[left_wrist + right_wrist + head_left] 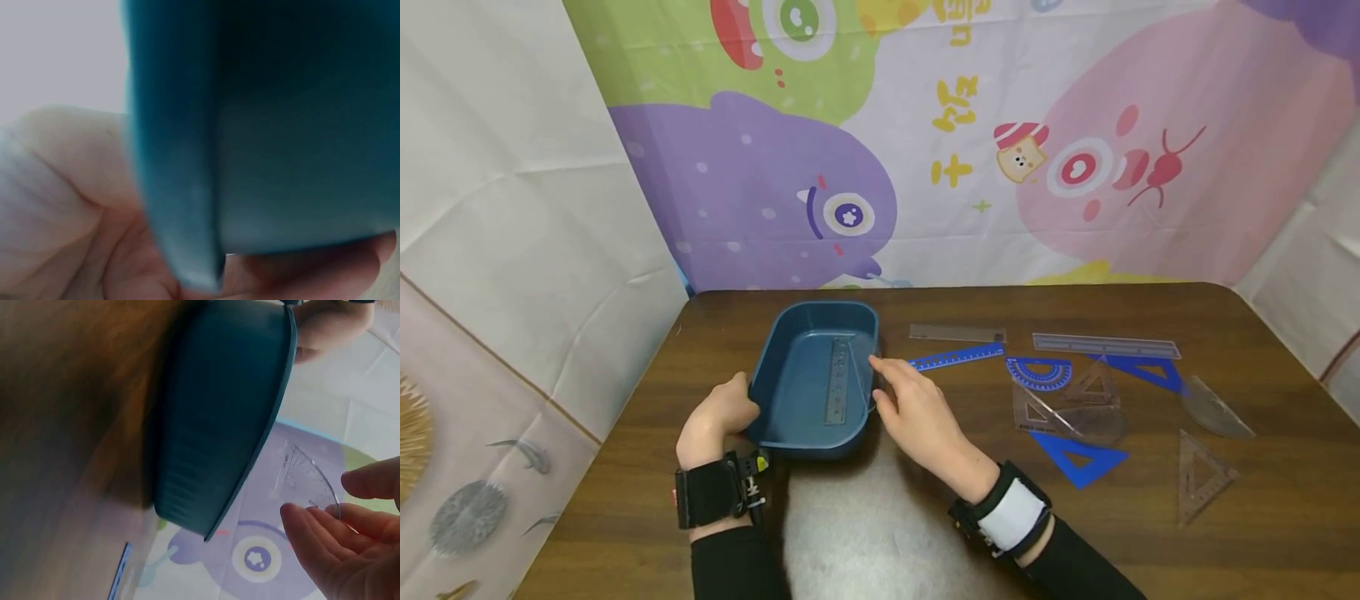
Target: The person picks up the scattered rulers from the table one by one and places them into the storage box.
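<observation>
While the left hand (721,417) grips the blue tray (797,392) at about 8 o'clock on its rim, fingers curled round the wall, the right hand (921,412) sits at 4 o'clock with a clear protractor (307,481) at its fingertips. That piece is up over the tray's right side, pinched near its curved edge, I'd say to keep its flat face free; how hard the thumb presses, I can't tell. The left grip probably keeps the tray from sliding.

Inside the tray, toward 3 o'clock, 1 clear ruler (837,381) lies lengthwise, perhaps so it fits flat. From 2 to 4 o'clock outside it, loose pieces spread within easy reach of the right arm, among them a blue ruler (962,357), a blue protractor (1039,375) and a blue set square (1067,458).

The brown wood-grain table (647,517) carries a pale sheen at the tray's 6 o'clock. At 12 o'clock hangs a cartoon cloth (955,242), with a whitish sheet (527,125) at 10.
</observation>
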Demonstrator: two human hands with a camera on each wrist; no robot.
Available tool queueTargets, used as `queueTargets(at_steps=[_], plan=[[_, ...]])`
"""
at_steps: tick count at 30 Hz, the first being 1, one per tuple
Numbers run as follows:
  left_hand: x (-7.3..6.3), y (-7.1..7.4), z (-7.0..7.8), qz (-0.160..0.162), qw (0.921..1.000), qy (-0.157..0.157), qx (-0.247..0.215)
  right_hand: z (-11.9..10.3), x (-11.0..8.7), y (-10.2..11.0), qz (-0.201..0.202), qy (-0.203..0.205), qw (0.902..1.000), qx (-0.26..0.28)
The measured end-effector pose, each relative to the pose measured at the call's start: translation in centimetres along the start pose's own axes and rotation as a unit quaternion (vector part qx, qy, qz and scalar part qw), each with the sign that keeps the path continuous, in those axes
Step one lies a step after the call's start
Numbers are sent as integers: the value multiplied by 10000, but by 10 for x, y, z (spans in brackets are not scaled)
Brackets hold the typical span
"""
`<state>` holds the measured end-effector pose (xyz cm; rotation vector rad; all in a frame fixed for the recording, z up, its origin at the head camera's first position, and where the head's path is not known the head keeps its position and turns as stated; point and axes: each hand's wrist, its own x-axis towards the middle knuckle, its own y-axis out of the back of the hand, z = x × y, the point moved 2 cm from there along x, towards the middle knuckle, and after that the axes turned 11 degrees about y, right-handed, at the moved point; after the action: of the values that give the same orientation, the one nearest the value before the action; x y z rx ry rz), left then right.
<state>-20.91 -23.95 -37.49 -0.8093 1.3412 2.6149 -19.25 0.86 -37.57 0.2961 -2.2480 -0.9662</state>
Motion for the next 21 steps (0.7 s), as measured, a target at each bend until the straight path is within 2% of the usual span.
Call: queueTargets(at_steps=[3,8,12,18,21], plan=[[0,0,-1,-40,10000,-3,-12,-2,-1,-6,-373,-43,9993,6],[3,-2,-1,-31,9995,-80,289,-4,-3,-16,-924,-111,9957,-19],[4,-3,-1,7,9993,-106,351,-3,-4,-22,-1251,-43,9920,-179],[3,-5,0,-199,9996,-19,-181,1,-9,-26,-1535,134,9874,-364],[3,-5,0,-208,9994,-17,-284,2,-11,-26,-1567,188,9867,-381]])
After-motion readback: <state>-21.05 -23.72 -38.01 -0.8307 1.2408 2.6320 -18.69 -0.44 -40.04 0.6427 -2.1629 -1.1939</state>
